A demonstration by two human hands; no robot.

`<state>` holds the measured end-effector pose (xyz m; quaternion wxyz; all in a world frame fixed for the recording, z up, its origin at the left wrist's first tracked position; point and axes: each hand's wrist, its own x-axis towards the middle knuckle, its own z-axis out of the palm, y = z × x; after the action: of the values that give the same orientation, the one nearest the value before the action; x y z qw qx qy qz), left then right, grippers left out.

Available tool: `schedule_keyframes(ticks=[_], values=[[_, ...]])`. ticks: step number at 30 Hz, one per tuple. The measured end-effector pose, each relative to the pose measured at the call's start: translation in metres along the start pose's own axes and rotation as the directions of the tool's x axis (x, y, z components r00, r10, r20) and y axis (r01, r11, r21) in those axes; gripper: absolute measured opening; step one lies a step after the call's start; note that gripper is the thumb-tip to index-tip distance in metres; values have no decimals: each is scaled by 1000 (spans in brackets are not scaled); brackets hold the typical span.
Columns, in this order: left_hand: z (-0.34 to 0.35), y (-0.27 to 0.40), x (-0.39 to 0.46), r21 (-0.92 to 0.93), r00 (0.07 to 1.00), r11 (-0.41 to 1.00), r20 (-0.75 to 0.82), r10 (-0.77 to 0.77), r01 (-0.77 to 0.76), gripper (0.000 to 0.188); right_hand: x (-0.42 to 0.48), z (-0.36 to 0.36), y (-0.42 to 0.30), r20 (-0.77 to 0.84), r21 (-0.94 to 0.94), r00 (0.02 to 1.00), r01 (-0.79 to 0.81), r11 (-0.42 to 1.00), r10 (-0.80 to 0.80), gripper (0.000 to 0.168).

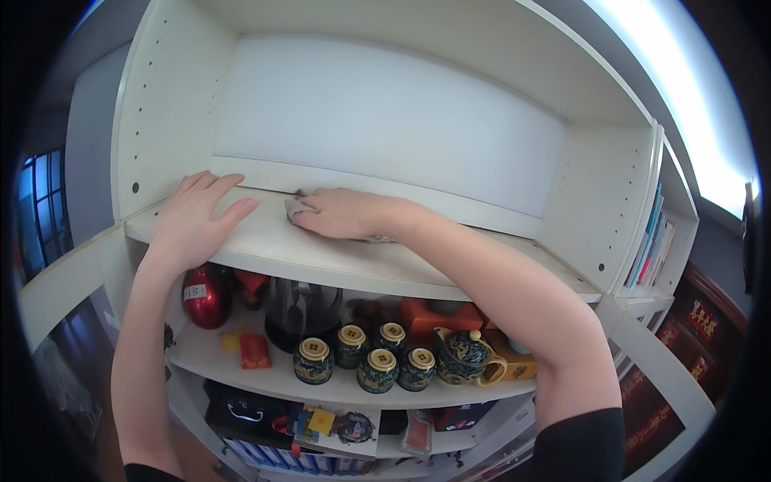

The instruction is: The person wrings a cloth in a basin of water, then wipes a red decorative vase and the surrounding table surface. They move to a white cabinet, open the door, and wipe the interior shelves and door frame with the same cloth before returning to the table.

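Note:
My right hand [346,212] presses a grey cloth [296,209] onto a white cabinet shelf [265,238], left of its middle; most of the cloth is hidden under the palm. My left hand [202,214] rests with spread fingers at the left end of that shelf and holds nothing. Behind both hands rises the cabinet's pale back panel [385,108]. On the shelf below stand several upturned dark patterned cups [314,360], a matching teapot [464,356] with a yellow handle, and a dark glass vessel [304,310].
A shiny red rounded object [206,298] and a small red packet [255,351] lie at the lower left. Orange boxes [437,316] stand behind the teapot. Cabinet doors [662,361] stand open at both sides. Farther down are a black case [247,410] and blue binders [283,456].

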<state>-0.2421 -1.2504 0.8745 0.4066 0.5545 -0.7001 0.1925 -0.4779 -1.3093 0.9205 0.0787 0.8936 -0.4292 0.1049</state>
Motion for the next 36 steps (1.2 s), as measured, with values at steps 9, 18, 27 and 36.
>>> schedule_keyframes(ticks=[9,18,27,36], values=[[-7,-3,-4,-65,998,997,50,-48,51,50,-138,-42,192,203,-168,852,-455,874,482,60],[-8,8,-2,-100,998,995,64,1,6,49,-148,-44,174,-6,-397,670,-683,614,742,49],[3,2,-1,-77,998,996,29,48,-46,47,-15,-17,90,87,27,973,-215,976,212,50],[0,-2,-6,-68,998,997,-39,45,-48,44,-154,-58,209,112,-265,767,-589,763,632,54]])
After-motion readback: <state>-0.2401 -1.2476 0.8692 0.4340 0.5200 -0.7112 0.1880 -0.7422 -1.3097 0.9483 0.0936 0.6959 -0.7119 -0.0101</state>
